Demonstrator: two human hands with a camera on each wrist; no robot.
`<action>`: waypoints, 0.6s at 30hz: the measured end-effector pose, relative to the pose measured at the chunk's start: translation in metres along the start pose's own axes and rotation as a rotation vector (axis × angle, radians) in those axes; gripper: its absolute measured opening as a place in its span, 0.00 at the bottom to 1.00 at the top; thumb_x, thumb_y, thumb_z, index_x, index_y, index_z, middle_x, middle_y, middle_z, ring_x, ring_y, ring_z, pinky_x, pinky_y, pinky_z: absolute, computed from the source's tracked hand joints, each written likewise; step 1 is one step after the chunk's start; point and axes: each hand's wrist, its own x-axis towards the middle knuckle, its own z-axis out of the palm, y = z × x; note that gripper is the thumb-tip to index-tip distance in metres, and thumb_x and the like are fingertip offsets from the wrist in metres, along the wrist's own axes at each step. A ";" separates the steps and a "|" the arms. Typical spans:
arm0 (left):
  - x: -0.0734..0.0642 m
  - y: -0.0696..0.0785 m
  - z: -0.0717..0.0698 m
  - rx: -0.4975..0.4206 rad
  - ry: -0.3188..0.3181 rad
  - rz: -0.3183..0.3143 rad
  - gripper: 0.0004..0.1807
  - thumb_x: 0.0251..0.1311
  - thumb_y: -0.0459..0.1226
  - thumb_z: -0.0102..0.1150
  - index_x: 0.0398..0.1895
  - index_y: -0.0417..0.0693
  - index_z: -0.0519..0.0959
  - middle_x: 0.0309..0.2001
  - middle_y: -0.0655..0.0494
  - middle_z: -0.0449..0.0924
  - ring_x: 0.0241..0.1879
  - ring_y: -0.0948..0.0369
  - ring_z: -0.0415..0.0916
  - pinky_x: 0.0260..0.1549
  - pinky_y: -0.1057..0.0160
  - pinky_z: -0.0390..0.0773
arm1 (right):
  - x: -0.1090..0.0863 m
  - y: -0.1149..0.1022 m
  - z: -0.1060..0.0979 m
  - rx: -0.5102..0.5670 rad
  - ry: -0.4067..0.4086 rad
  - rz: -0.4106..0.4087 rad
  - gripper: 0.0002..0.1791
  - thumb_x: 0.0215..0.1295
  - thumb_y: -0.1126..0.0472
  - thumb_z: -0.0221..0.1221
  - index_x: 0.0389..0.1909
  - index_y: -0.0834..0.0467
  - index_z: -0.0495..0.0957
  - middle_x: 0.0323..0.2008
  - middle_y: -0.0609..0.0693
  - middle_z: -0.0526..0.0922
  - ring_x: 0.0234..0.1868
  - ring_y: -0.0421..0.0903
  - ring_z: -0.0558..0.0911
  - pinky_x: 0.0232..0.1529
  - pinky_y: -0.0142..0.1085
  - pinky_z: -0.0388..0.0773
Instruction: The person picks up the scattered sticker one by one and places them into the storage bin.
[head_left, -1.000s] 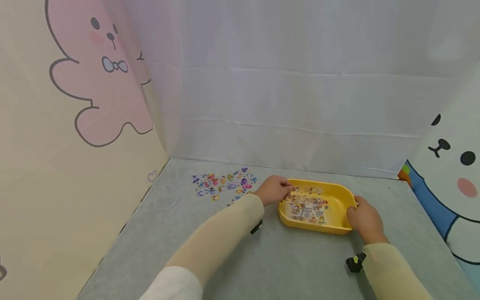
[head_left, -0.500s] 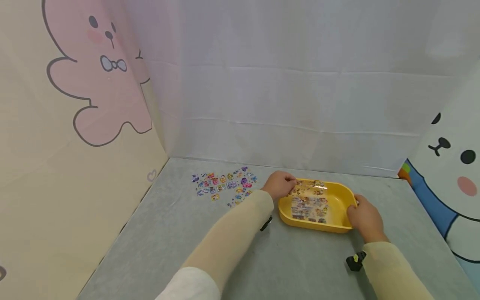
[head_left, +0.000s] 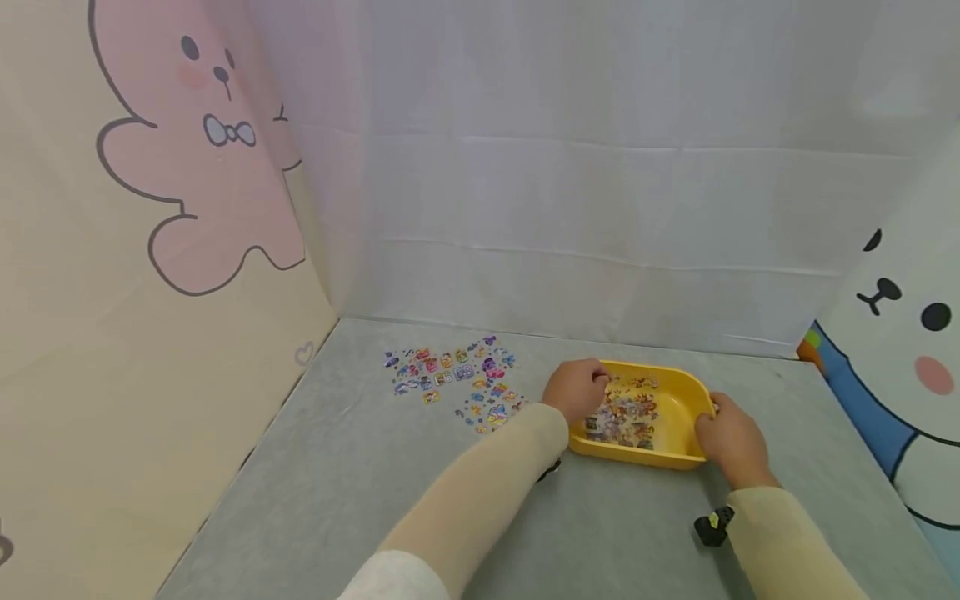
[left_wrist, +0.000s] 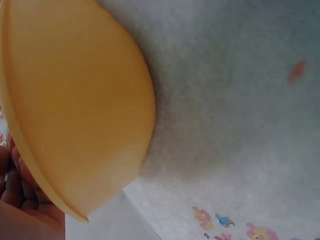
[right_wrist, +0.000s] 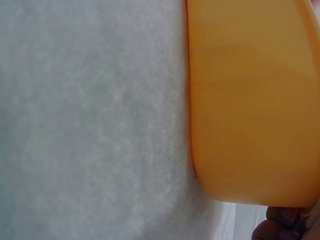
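Observation:
A yellow tray [head_left: 681, 425] stands on the table at the right of the head view. In it lies a clear sticker sheet [head_left: 626, 417] covered in small printed figures. My left hand [head_left: 576, 390] reaches over the tray's left end and pinches the sheet's far left corner, with fingertips partly hidden. Curled fingers [left_wrist: 22, 182] show behind the tray's outer wall [left_wrist: 80, 100] in the left wrist view. My right hand [head_left: 731, 437] grips the tray's right rim, and its fingers [right_wrist: 282, 225] show past the tray's end in the right wrist view.
Several colourful stickers [head_left: 442, 377] are spread on the grey tabletop [head_left: 360, 500] left of the tray, a second patch of stickers [head_left: 491, 408] nearer my left sleeve. A white curtain [head_left: 562, 208] closes the back, and a printed cloth wall [head_left: 150, 375] stands at the left.
My left hand has shifted right over the tray's left end, with the sheet's corner. The shine on the sheet has faded. More stickers show beside my left arm. My right hand stays on the rim.

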 end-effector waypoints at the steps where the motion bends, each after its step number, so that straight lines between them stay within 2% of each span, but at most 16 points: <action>1: -0.001 0.001 0.002 0.048 0.006 0.011 0.11 0.79 0.44 0.53 0.49 0.57 0.86 0.35 0.68 0.81 0.26 0.68 0.74 0.30 0.64 0.77 | 0.000 0.000 0.000 -0.001 0.000 -0.002 0.33 0.75 0.61 0.42 0.75 0.74 0.53 0.68 0.77 0.64 0.54 0.66 0.73 0.60 0.64 0.68; 6: -0.004 0.010 0.007 0.250 -0.001 0.043 0.12 0.78 0.46 0.53 0.52 0.60 0.86 0.40 0.68 0.84 0.33 0.71 0.77 0.39 0.66 0.80 | -0.001 0.001 -0.001 -0.004 0.007 -0.012 0.33 0.75 0.61 0.42 0.75 0.74 0.53 0.67 0.77 0.64 0.54 0.67 0.73 0.60 0.64 0.68; 8: -0.004 0.012 0.009 0.312 -0.015 0.048 0.12 0.78 0.46 0.53 0.51 0.60 0.86 0.39 0.69 0.84 0.33 0.71 0.77 0.39 0.66 0.80 | -0.001 0.001 -0.001 -0.004 0.011 -0.014 0.33 0.74 0.61 0.42 0.75 0.75 0.53 0.67 0.77 0.64 0.55 0.67 0.73 0.60 0.64 0.68; 11: -0.002 0.016 0.013 0.396 -0.033 0.035 0.10 0.77 0.45 0.54 0.46 0.62 0.86 0.34 0.70 0.81 0.31 0.71 0.75 0.37 0.66 0.79 | 0.000 0.001 -0.001 -0.008 0.013 -0.013 0.33 0.74 0.61 0.42 0.74 0.75 0.53 0.68 0.77 0.64 0.56 0.68 0.73 0.61 0.64 0.67; 15: 0.000 0.017 0.015 0.476 -0.060 0.026 0.09 0.76 0.43 0.56 0.35 0.61 0.83 0.27 0.69 0.77 0.26 0.68 0.71 0.30 0.66 0.75 | -0.001 0.000 0.000 -0.005 0.007 -0.005 0.33 0.74 0.61 0.42 0.75 0.75 0.53 0.68 0.77 0.63 0.58 0.69 0.72 0.62 0.65 0.67; 18: 0.000 0.015 0.016 0.522 -0.067 0.048 0.09 0.75 0.42 0.58 0.33 0.61 0.82 0.25 0.68 0.76 0.25 0.68 0.70 0.28 0.65 0.74 | -0.001 0.000 0.000 -0.002 0.003 0.001 0.33 0.75 0.61 0.41 0.75 0.75 0.52 0.68 0.77 0.63 0.58 0.69 0.72 0.63 0.65 0.66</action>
